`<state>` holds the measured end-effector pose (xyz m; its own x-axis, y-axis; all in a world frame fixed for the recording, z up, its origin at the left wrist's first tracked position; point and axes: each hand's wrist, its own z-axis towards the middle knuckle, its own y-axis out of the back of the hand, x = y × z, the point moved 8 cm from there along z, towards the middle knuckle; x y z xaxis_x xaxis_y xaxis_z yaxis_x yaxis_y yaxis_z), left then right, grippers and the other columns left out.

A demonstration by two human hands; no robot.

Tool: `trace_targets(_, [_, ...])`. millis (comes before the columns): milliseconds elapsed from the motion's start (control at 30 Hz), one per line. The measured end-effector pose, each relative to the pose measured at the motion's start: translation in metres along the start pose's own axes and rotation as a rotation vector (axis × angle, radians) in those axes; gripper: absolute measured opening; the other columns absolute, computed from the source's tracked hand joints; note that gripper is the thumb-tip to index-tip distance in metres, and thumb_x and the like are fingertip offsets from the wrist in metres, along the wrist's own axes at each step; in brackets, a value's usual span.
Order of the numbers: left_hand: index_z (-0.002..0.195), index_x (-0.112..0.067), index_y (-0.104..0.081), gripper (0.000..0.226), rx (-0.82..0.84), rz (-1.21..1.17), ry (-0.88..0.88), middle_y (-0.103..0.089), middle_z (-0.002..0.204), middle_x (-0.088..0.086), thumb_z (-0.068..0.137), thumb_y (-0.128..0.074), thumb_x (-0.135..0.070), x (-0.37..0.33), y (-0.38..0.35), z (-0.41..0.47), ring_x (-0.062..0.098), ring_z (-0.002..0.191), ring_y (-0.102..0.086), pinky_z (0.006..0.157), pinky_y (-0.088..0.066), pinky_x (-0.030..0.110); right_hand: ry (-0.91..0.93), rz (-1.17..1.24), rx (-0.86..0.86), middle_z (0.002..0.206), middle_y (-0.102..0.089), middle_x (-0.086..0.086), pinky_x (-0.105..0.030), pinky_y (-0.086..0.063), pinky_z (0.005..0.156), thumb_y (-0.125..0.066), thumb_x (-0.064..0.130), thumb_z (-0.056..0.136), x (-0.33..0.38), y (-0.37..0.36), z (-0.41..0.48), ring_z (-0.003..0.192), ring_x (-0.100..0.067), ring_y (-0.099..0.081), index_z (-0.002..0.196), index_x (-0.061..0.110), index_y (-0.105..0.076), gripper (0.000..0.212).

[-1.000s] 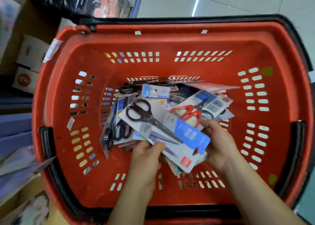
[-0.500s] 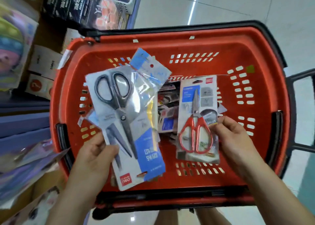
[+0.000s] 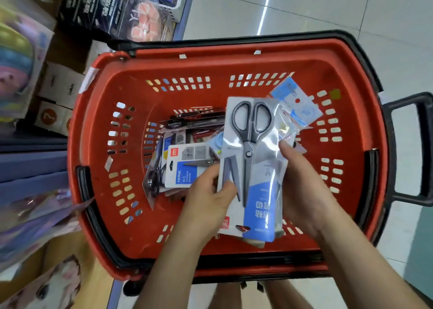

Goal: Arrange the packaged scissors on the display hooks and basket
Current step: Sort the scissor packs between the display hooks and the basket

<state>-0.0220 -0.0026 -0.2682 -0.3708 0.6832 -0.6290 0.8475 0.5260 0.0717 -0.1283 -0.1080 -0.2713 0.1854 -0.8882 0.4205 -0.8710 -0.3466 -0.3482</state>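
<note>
stack of packaged scissors (image 3: 251,149) held above the red basket (image 3: 234,60).
left hand (image 3: 208,198) pinches one edge, right hand (image 3: 302,191) grips the other; square the stack so hang holes (image 3: 243,228) align before hooking.

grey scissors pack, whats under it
Under the grey scissors pack, held by the left hand and right hand, edges of more packs peek out, one a clear bag with a blue header. How many is covered.

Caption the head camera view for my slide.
The left hand and right hand hold packaged grey scissors above a red basket of packs.
</note>
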Motion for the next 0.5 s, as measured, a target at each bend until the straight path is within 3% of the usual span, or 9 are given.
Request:
trace_targets(33, [0.100, -0.036, -0.068, 0.025, 0.001, 0.034, -0.010, -0.071, 0.077, 0.003, 0.095, -0.054, -0.016, 0.001, -0.003, -0.001, 0.018, 0.060, -0.059, 0.050, -0.047, 0.036, 0.024, -0.091, -0.043, 0.106, -0.074, -0.015, -0.044, -0.057, 0.082, -0.065, 0.028, 0.088, 0.000, 0.004, 0.002, 0.095, -0.033, -0.072, 0.119, 0.008, -0.063, 0.037])
trace_targets(133, [0.100, -0.033, -0.066, 0.010, -0.027, 0.315, -0.093, -0.063, 0.071, -0.007, 0.093, -0.060, -0.030, 0.001, -0.007, -0.005, 0.010, 0.062, -0.057, 0.062, -0.051, 0.037, 0.097, -0.253, -0.149, 0.102, -0.075, -0.016, -0.045, -0.061, 0.076, -0.075, 0.003, 0.076, 0.006, 0.015, 0.001, 0.090, -0.035, -0.074, 0.115, 0.007, -0.062, 0.042])
trace_targets(200, [0.112, -0.035, -0.063, 0.020, -0.133, 0.528, -0.139, -0.062, 0.088, -0.013, 0.093, -0.060, -0.039, -0.007, 0.003, -0.009, 0.005, 0.078, -0.059, 0.073, -0.050, 0.030, 0.106, -0.300, -0.169, 0.099, -0.076, -0.014, -0.048, -0.060, 0.076, -0.077, 0.002, 0.071, 0.010, 0.023, -0.003, 0.086, -0.034, -0.074, 0.110, 0.011, -0.062, 0.042])
trace_targets(267, [0.135, -0.037, -0.050, 0.042, -0.244, 0.415, -0.108, -0.058, 0.112, -0.017, 0.095, -0.058, -0.039, -0.014, 0.020, -0.008, -0.007, 0.089, -0.056, 0.075, -0.047, 0.018, 0.098, -0.342, -0.144, 0.098, -0.077, -0.012, -0.046, -0.058, 0.077, -0.078, 0.010, 0.064, 0.013, 0.029, -0.008, 0.085, -0.032, -0.075, 0.109, 0.014, -0.063, 0.048])
trace_targets(333, [0.139, -0.036, -0.046, 0.044, -0.193, 0.125, -0.048, -0.058, 0.118, -0.018, 0.096, -0.058, -0.034, -0.013, 0.023, 0.005, -0.009, 0.095, -0.057, 0.074, -0.048, 0.014, 0.079, -0.385, -0.102, 0.100, -0.077, -0.009, -0.045, -0.056, 0.082, -0.079, 0.015, 0.061, 0.015, 0.030, -0.010, 0.089, -0.030, -0.075, 0.114, 0.015, -0.063, 0.055])
trace_targets(400, [0.123, -0.029, -0.062, 0.028, -0.060, -0.087, 0.006, -0.068, 0.115, -0.007, 0.096, -0.060, -0.023, -0.013, 0.012, 0.021, 0.009, 0.096, -0.064, 0.078, -0.054, 0.025, 0.062, -0.389, -0.057, 0.102, -0.077, -0.009, -0.044, -0.056, 0.083, -0.078, 0.014, 0.061, 0.015, 0.026, -0.013, 0.091, -0.029, -0.074, 0.113, 0.016, -0.064, 0.054])
trace_targets(500, [0.093, -0.028, -0.070, 0.016, -0.074, -0.128, 0.030, -0.074, 0.097, 0.005, 0.093, -0.065, -0.012, -0.014, 0.009, 0.030, 0.021, 0.081, -0.062, 0.073, -0.053, 0.035, 0.042, -0.379, -0.034, 0.103, -0.076, -0.010, -0.045, -0.057, 0.083, -0.075, 0.007, 0.064, 0.017, 0.022, -0.014, 0.092, -0.030, -0.074, 0.111, 0.017, -0.064, 0.049])
